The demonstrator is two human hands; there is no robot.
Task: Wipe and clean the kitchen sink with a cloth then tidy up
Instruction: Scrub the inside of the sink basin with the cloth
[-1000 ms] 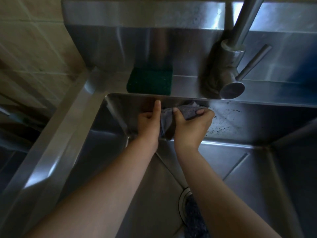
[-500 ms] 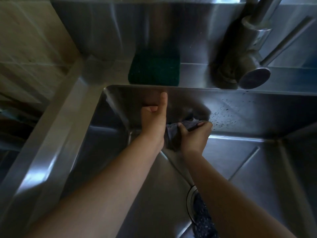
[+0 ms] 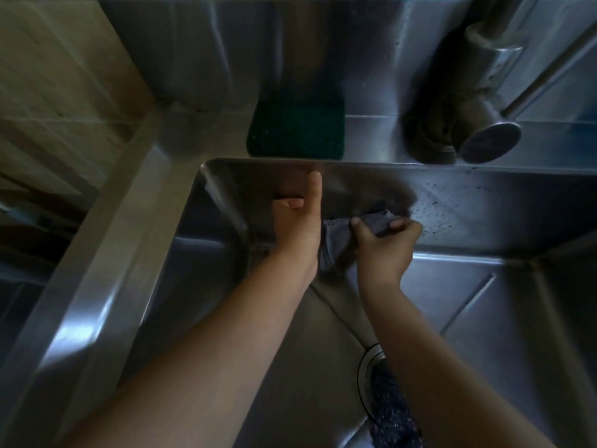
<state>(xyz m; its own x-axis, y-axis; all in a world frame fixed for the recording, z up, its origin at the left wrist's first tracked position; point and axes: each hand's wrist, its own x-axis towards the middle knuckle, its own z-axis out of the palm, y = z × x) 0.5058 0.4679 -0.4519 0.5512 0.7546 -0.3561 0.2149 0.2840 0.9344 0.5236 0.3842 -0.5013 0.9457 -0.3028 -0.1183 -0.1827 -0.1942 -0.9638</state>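
Down inside the sink (image 3: 135, 240), both hands work at the back wall near its left corner. The right hand (image 3: 384, 250) has its fingers curled round a bunched grey cloth (image 3: 337, 244) and presses it against the steel, probably so the wad gives a firm rubbing face. The left hand (image 3: 298, 224) sits just beside it, touching the cloth's edge, fingers folded in and thumb pointing straight up along the wall. Whether it grips a corner of the cloth or only braces there, I cannot tell.

Dark specks (image 3: 452, 210) dot the wall to the right of the cloth, so that stretch looks unwiped, and the wiping seems only partly done. A green sponge (image 3: 295, 127) lies on the ledge (image 3: 374, 137) behind the basin, next to the tap (image 3: 481, 124), out of the way of the wiping. Something dark and speckled lies over the drain (image 3: 368, 363) at the bottom; it is too dim to name. Sliding the cloth rightward over the specks seems the sensible next stroke.
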